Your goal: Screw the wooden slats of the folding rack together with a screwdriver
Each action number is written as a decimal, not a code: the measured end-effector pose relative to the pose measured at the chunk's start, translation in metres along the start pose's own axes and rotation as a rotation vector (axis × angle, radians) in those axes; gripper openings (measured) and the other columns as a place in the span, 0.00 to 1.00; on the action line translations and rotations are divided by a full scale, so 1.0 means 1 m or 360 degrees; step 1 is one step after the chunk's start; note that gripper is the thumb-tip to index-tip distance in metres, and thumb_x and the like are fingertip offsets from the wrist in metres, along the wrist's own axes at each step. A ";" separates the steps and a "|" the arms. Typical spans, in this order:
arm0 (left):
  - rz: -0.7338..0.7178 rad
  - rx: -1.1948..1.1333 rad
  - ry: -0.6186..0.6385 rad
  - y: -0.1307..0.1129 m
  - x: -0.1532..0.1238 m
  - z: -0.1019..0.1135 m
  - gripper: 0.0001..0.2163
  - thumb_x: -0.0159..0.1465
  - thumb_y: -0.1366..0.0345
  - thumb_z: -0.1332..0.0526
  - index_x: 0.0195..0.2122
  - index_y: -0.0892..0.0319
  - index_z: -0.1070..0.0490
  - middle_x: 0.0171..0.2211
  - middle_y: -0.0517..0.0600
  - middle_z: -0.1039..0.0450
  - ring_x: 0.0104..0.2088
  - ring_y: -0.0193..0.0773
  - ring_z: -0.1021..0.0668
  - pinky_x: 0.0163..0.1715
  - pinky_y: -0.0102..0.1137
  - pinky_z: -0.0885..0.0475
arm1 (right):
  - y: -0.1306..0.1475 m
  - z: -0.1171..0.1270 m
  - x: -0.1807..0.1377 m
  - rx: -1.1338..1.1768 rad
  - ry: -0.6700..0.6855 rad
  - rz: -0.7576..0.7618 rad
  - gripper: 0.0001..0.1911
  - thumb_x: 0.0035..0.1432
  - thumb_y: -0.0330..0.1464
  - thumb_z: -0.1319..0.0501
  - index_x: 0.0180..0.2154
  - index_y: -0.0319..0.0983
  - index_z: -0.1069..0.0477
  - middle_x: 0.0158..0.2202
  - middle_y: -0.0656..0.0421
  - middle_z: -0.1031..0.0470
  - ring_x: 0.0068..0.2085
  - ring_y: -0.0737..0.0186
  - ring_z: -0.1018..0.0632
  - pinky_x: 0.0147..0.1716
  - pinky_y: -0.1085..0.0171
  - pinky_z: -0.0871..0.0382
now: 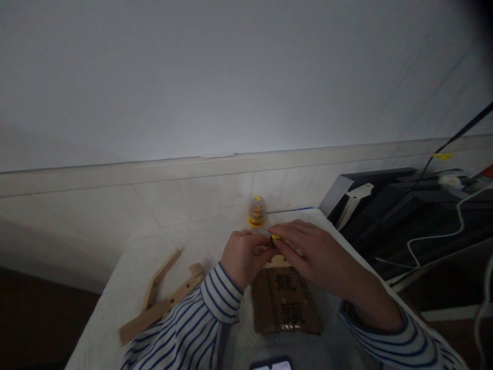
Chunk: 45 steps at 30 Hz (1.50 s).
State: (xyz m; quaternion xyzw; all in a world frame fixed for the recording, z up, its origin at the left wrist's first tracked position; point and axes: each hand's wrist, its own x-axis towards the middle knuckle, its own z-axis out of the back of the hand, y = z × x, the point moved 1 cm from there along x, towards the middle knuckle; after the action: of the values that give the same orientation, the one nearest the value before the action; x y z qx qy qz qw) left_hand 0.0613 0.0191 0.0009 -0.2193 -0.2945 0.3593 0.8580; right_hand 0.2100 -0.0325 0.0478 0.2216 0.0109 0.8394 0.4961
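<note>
My left hand and my right hand meet above the middle of the table, fingertips pinched together. Between them is a small dark piece with a yellow top; its kind is too small to make out. Both hands grip it, the left from its side and the right over the yellow part. Below my hands lies a flat brown packet with large dark printed characters. Just beyond my fingers stands a small clear dome-shaped container with a yellow base and yellowish contents.
Wooden pieces with holes lie on the white-covered table by my left sleeve. A phone shows at the near edge. A pale wall stands behind. Dark panels and a white cable are at the right.
</note>
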 end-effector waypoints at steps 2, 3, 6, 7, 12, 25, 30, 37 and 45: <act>-0.0001 -0.0003 0.0010 0.000 0.000 0.000 0.04 0.56 0.65 0.37 0.30 0.57 0.23 0.25 0.48 0.23 0.28 0.36 0.24 0.33 0.28 0.33 | 0.000 0.000 0.000 -0.0004 0.0009 -0.0008 0.12 0.61 0.28 0.49 0.44 0.36 0.31 0.43 0.53 0.25 0.43 0.57 0.27 0.45 0.55 0.33; -0.0004 -0.0002 0.0015 0.000 0.000 0.000 0.04 0.57 0.64 0.37 0.30 0.57 0.23 0.25 0.48 0.23 0.28 0.36 0.24 0.33 0.28 0.33 | 0.000 0.000 0.001 -0.0006 0.0015 -0.0011 0.12 0.61 0.28 0.49 0.44 0.37 0.31 0.43 0.54 0.25 0.43 0.57 0.27 0.45 0.55 0.33; -0.0006 0.0008 0.0014 0.001 -0.001 0.000 0.05 0.57 0.64 0.38 0.29 0.58 0.23 0.25 0.48 0.23 0.29 0.36 0.24 0.33 0.28 0.33 | 0.001 -0.001 0.000 -0.0014 0.0034 -0.0013 0.12 0.61 0.29 0.49 0.43 0.37 0.31 0.42 0.54 0.25 0.43 0.57 0.27 0.44 0.54 0.33; -0.0005 0.0010 0.0013 0.001 -0.001 0.000 0.05 0.57 0.64 0.38 0.30 0.57 0.23 0.25 0.48 0.23 0.28 0.36 0.24 0.34 0.28 0.33 | 0.001 -0.001 0.000 -0.0014 0.0032 -0.0013 0.12 0.61 0.29 0.49 0.43 0.37 0.30 0.42 0.54 0.25 0.43 0.57 0.26 0.44 0.54 0.33; -0.0009 -0.0011 0.0024 0.001 -0.001 0.000 0.05 0.57 0.64 0.38 0.32 0.57 0.23 0.26 0.47 0.23 0.29 0.36 0.24 0.33 0.27 0.32 | 0.002 -0.001 0.000 -0.0007 -0.0036 -0.0025 0.13 0.61 0.29 0.48 0.46 0.37 0.32 0.44 0.53 0.26 0.44 0.57 0.27 0.45 0.54 0.33; 0.0004 0.0098 0.0012 0.001 -0.002 0.001 0.05 0.57 0.64 0.38 0.29 0.57 0.23 0.24 0.47 0.23 0.27 0.36 0.24 0.33 0.28 0.33 | 0.003 -0.004 0.001 -0.0010 0.0044 -0.0007 0.13 0.61 0.28 0.49 0.44 0.37 0.30 0.42 0.53 0.25 0.44 0.57 0.26 0.45 0.54 0.33; 0.0030 0.0085 0.0013 0.000 -0.001 0.002 0.04 0.56 0.64 0.37 0.28 0.57 0.23 0.24 0.47 0.24 0.27 0.36 0.24 0.33 0.28 0.33 | 0.003 -0.005 0.001 0.0021 0.0014 0.0008 0.13 0.61 0.28 0.49 0.44 0.39 0.30 0.42 0.54 0.25 0.43 0.58 0.26 0.44 0.54 0.33; 0.0009 0.0049 0.0041 0.001 -0.002 0.000 0.05 0.57 0.64 0.38 0.28 0.57 0.24 0.24 0.47 0.24 0.28 0.36 0.24 0.33 0.28 0.33 | 0.001 -0.003 0.000 0.0004 0.0040 -0.0020 0.11 0.61 0.29 0.49 0.43 0.39 0.30 0.41 0.55 0.24 0.42 0.57 0.26 0.43 0.54 0.32; -0.0017 0.0024 0.0041 0.004 -0.002 0.001 0.06 0.57 0.62 0.38 0.28 0.57 0.24 0.23 0.47 0.24 0.27 0.35 0.24 0.32 0.28 0.33 | 0.003 -0.004 0.001 -0.0029 -0.0027 0.0030 0.11 0.61 0.30 0.49 0.42 0.39 0.30 0.41 0.54 0.24 0.41 0.57 0.25 0.41 0.54 0.31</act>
State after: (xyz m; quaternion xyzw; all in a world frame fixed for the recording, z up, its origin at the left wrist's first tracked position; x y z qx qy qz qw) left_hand 0.0577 0.0203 -0.0017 -0.2159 -0.2820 0.3540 0.8652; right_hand 0.2058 -0.0327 0.0449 0.2242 -0.0032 0.8423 0.4902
